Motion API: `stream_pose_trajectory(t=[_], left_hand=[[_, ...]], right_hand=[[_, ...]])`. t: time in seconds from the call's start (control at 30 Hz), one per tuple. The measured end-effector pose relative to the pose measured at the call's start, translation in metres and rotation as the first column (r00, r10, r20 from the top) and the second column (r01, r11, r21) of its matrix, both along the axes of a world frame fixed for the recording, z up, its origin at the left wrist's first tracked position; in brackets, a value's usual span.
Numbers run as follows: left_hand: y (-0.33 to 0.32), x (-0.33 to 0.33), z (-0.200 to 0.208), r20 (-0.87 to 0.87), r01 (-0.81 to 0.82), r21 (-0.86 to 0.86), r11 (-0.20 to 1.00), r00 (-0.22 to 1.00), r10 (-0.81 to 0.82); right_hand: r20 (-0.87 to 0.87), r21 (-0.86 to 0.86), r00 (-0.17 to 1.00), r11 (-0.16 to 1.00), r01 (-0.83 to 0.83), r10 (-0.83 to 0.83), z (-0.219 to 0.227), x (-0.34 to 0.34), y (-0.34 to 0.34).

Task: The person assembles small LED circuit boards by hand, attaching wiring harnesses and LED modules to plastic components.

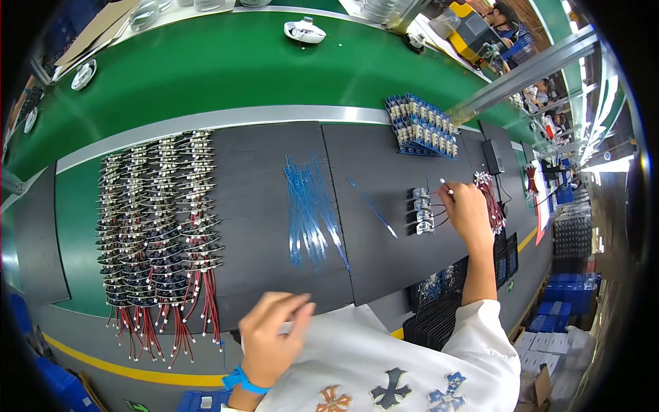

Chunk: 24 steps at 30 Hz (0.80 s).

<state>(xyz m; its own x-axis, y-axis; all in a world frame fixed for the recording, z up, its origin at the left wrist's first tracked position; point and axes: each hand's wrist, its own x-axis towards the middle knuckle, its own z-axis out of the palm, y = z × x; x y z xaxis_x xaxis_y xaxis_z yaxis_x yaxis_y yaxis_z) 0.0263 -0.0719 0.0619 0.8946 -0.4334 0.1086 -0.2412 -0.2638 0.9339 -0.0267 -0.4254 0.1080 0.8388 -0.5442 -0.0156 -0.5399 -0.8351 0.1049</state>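
Note:
At the right of the black work mat, my right hand (469,213) is closed, its fingertips pinching thin dark-red wires with small white connectors (449,191). Just left of it lies a short row of small electronic modules (422,211), with wires running toward those fingers. A bundle of dark-red wires (491,204) sits behind that hand, on its right. My left hand (273,335) hovers over the mat's near edge, fingers loosely bent and thumb apart, holding nothing. Beyond it lie many thin blue strips (309,213), and one single blue strip (373,208) rests nearer the modules.
Rows of assembled boards with red wires (161,220) cover the left side. A stack of blue boards (421,127) stands at the back right. Past a metal rail runs a green conveyor belt (240,75) carrying white parts (305,31). Black trays (439,302) sit below, near my right arm.

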Motion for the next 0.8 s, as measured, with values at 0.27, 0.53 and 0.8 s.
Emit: stream_pose_trajectory(t=[0.27, 0.53, 0.8], left_hand=[[-0.061, -0.011, -0.04, -0.564, 0.135, -0.494, 0.859, 0.701, -0.435], [-0.072, 0.007, -0.036, -0.761, -0.207, -0.606, 0.768, 0.431, -0.484], [-0.06, 0.019, -0.051, -0.871, -0.407, -0.463, 0.787, 0.371, -0.321]], right_hand=[[0.342, 0.181, 0.886, 0.903, -0.39, 0.314, 0.075, -0.004, 0.065], [0.654, 0.28, 0.291, 0.134, -0.951, 0.698, 0.078, 0.017, 0.097], [0.428, 0.813, 0.89, 0.363, -0.456, 0.16, -0.023, 0.013, 0.1]])
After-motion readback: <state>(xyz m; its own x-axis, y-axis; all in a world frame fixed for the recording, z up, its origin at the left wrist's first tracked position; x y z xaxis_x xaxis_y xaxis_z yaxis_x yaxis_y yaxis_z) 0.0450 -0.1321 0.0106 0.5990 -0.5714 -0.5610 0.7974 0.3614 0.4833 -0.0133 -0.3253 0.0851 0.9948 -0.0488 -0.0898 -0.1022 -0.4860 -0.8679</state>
